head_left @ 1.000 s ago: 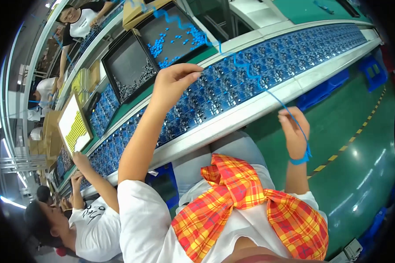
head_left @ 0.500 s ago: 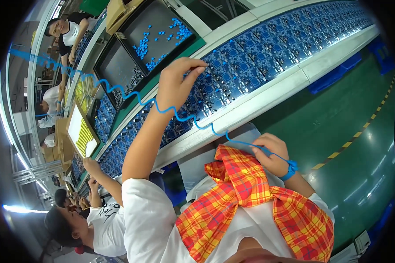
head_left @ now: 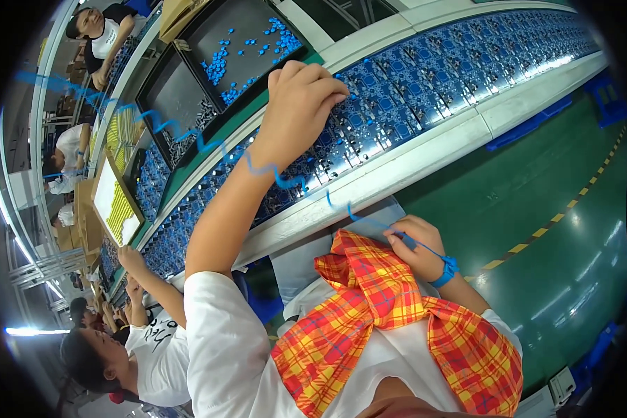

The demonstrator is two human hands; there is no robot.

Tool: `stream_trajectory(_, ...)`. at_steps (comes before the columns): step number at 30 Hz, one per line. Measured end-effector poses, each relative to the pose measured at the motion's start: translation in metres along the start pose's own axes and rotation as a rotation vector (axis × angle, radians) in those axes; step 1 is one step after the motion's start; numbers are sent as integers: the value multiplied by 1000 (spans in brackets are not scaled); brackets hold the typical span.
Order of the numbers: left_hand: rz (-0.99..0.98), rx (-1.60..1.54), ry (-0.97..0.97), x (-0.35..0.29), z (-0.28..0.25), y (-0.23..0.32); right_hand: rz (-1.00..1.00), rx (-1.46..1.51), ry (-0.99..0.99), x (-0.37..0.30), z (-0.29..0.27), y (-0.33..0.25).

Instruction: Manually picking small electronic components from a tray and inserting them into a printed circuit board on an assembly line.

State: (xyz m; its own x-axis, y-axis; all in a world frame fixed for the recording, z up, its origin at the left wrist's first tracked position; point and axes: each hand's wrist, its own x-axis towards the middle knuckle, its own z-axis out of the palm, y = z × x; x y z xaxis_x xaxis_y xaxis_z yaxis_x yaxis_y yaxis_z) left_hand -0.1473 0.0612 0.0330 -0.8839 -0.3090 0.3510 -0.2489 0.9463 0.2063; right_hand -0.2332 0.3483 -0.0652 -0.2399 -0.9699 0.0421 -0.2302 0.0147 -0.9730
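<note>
Over the long row of blue circuit boards [head_left: 439, 73], the person's left hand [head_left: 299, 104] is hovering palm down, its thumb and fingers drawn together near the tips. A few small blue pieces are dotting the boards just beside those tips. At the near side of the line, below the pale rail [head_left: 397, 159], the right hand [head_left: 419, 249] is hanging half curled in front of the body. Around its wrist a blue band [head_left: 444, 270] is sitting snugly, and from it a coiled blue cord [head_left: 285, 182] is running past the thumb, crossing in front of the left forearm and stretching off toward the upper left. Blur and the turned fingers are hiding the grips, so I cannot tell whether either hand is pinching anything.

Beyond the left hand, two black trays are standing side by side: the farther one [head_left: 237, 24] is holding scattered blue components [head_left: 217, 68], while the nearer one [head_left: 166, 87] is holding a heap of grey ones [head_left: 181, 149]. To the left, a framed white board [head_left: 107, 198] is carrying rows of yellow strips [head_left: 124, 217], and a seated co-worker [head_left: 160, 373] in a white shirt is touching its lower edge with one hand. Across the line, another person [head_left: 104, 40] is leaning over more boards. An orange checked bow [head_left: 376, 292] is covering the wearer's chest, and on the right a green floor [head_left: 522, 216] is showing a yellow-and-black stripe [head_left: 559, 217].
</note>
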Motion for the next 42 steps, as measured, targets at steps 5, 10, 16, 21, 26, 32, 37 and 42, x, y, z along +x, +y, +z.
stream_trajectory(5,71,21,56,17,14,-3,-2,-25,-28,3,3,-5)
stream_trajectory(10,101,90,29,25,24,-4,5,-24,-37,4,2,-5)
stream_trajectory(16,125,113,0,29,24,-3,7,-52,-26,5,-2,-8)
stream_trajectory(21,171,100,14,26,20,-4,-49,-114,-4,4,0,-10)
stream_trajectory(26,253,125,-3,26,19,-9,-90,-153,3,3,5,-16)
stream_trajectory(32,365,136,38,27,18,-13,-39,-178,8,0,9,-29)
stream_trajectory(37,375,167,49,27,18,-13,-44,-181,15,-3,14,-31)
stream_trajectory(42,328,196,14,30,19,-13,-24,-185,7,-3,16,-36)
